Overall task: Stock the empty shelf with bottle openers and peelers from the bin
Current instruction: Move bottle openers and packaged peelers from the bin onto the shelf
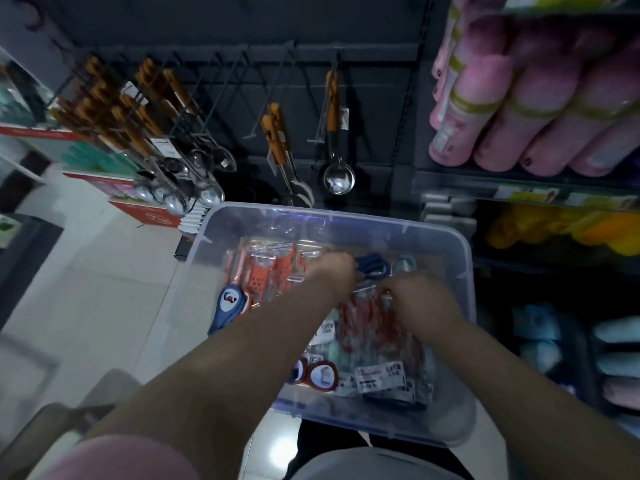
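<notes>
A person's left hand [330, 271] and right hand [417, 301] reach into a clear plastic bin [468, 289] of packaged orange peelers [261, 275] and bottle openers [323, 374]; the fingers curl downward, and it cannot be told what they grip.

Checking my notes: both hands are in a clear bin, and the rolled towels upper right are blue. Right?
No: the head view shows the rolled towels are pink, not blue. The left hand and right hand are in the clear bin.
</notes>
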Available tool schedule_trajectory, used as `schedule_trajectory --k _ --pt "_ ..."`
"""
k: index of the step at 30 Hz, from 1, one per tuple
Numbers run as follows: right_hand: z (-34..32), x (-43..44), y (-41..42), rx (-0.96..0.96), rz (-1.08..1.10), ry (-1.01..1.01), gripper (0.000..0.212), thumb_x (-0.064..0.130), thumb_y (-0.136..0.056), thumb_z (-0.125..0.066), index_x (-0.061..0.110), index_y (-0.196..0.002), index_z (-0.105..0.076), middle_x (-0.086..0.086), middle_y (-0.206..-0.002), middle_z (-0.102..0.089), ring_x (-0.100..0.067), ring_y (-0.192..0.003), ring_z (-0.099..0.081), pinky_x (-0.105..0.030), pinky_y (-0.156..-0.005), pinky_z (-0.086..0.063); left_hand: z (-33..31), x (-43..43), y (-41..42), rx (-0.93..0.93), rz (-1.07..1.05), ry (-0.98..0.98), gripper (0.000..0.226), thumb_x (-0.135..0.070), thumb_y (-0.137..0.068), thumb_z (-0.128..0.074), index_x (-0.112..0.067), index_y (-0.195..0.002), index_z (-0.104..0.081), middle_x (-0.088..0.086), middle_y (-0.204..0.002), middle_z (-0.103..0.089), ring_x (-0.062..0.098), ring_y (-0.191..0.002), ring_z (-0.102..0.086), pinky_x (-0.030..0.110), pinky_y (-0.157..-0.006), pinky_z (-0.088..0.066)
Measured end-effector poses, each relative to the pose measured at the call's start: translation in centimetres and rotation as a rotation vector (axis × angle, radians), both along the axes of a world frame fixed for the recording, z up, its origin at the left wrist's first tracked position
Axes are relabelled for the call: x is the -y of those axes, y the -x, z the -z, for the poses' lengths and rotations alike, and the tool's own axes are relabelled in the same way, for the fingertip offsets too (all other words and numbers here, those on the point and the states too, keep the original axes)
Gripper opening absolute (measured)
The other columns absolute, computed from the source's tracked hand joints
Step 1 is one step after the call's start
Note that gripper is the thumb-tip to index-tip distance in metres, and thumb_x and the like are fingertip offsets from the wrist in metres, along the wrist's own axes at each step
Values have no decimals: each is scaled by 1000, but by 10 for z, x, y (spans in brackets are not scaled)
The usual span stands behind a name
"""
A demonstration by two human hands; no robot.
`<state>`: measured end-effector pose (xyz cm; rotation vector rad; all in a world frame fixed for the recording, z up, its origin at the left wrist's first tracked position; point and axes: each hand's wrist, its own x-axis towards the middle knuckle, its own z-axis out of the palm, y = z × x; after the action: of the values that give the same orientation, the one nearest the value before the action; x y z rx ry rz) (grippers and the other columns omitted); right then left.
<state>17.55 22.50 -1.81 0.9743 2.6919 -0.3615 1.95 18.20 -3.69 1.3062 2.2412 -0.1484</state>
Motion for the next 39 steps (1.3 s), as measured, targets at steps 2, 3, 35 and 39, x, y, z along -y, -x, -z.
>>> schedule_trajectory --k 2,3,35,39 --pt "-4 -4 -5 -15 11 -12 39 7 -88 -47 26 -120 -60 -5 -116 -64 -25 -104 -60 -34 -80 -49 7 -7 -6 -96 28 72 40 -41 -93 -55 -16 -124 -55 6 -121 -60 25 -119 -51 35 -83 -45" --pt "-7 -5 -5 -19 19 -1 39 8 -89 -47 25 -122 -59 -6 -118 -62 -25 -106 -59 -34 -79 -48 8 -8 -7 -149 42 99 39 -39 -93 -55 -16 -125 -56 6 -121 -60 24 -119 -51 34 -81 -44" --pt "14 -12 43 9 151 26 25 28 -91 -54 21 -114 -46 -6 -110 -64 -29 -105 -57 -34 -78 -47 -32 119 63 162 -308 -215 33 -14 -93 -54 -13 -127 -55 11 -112 -66 28 -97 -61 24 -67 -39" --pt "-18 10 30 -235 310 109 11 29 -89 -61 23 -97 -57 -4 -90 -65 -29 -89 -61 -31 -63 -37 -38 93 53 290 -255 -343 30 -14 -91 -59 -8 -120 -56 9 -103 -65 27 -92 -61 21 -62 -33"
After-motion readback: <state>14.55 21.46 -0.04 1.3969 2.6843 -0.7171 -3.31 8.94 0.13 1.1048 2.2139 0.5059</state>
